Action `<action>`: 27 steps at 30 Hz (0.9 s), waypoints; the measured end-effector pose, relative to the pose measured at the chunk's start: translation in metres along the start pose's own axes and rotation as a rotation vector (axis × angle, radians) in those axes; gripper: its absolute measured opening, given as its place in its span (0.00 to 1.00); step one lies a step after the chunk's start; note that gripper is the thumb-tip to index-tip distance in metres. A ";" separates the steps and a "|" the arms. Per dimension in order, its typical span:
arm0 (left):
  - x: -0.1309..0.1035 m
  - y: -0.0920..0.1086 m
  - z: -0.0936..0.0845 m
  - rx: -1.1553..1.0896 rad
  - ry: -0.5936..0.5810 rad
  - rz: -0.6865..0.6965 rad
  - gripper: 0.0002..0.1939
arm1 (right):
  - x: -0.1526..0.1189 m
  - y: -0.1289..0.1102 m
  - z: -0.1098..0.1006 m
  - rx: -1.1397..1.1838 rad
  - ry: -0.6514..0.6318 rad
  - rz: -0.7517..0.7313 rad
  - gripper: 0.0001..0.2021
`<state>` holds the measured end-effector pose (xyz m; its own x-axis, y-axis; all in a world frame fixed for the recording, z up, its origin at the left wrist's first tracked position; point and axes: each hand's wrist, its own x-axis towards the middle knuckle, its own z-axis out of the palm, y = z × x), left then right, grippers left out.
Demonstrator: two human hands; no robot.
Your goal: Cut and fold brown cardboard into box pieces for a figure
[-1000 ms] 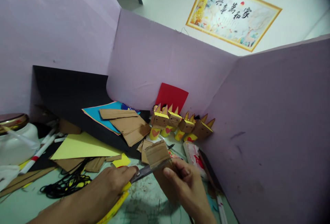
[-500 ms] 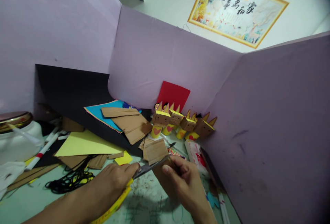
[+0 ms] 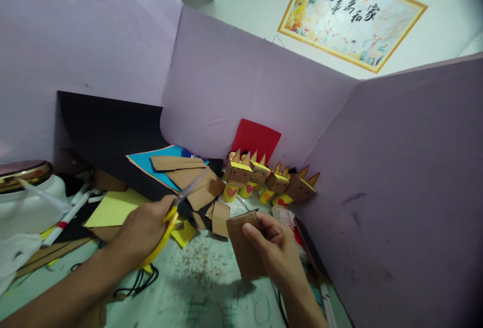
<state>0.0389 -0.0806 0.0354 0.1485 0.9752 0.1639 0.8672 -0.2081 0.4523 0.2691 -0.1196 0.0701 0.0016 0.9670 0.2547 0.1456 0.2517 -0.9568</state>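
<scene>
My left hand is closed around scissors with yellow handles. Their blades point up and away, blurred by motion, over the cardboard pile and apart from the piece on the right. Between thumb and fingers, my right hand grips a brown cardboard piece, roughly rectangular and tilted above the table. Just beyond it lies another cardboard piece, with a small cardboard scrap to its left.
Yellow-bodied cardboard figures with horns stand at the back before a red sheet. Black cord, a yellow sheet and a white jar are at left. Lilac panels surround the table.
The scissors have moved left, away from the cardboard's top edge. A small cardboard scrap now shows beside the black sheet. My right hand keeps its grip, with the cardboard turned more toward me.
</scene>
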 end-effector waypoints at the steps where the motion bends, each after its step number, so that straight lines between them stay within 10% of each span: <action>1: 0.004 -0.006 -0.004 0.108 0.013 -0.069 0.13 | 0.000 0.000 0.000 0.047 0.002 0.004 0.07; 8: 0.012 -0.038 -0.015 0.358 0.005 -0.178 0.14 | -0.011 0.019 0.000 0.044 0.103 -0.169 0.04; 13: 0.000 -0.010 -0.004 -0.005 0.151 -0.201 0.16 | -0.038 0.041 0.017 -0.048 0.070 -0.561 0.07; 16: -0.016 0.019 0.023 -0.835 -0.356 -0.257 0.22 | -0.058 0.057 0.027 -0.049 0.173 -0.765 0.12; 18: -0.026 0.032 0.044 -1.233 -0.663 -0.290 0.24 | -0.070 0.069 0.027 -0.205 -0.047 -0.791 0.08; 27: -0.032 0.038 0.090 -1.072 -0.613 -0.363 0.18 | -0.101 0.106 0.005 -0.496 -0.282 -0.676 0.04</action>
<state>0.1095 -0.1125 -0.0312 0.4266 0.8037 -0.4148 0.1327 0.3980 0.9077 0.2793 -0.1906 -0.0582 -0.4750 0.6071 0.6370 0.4392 0.7908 -0.4262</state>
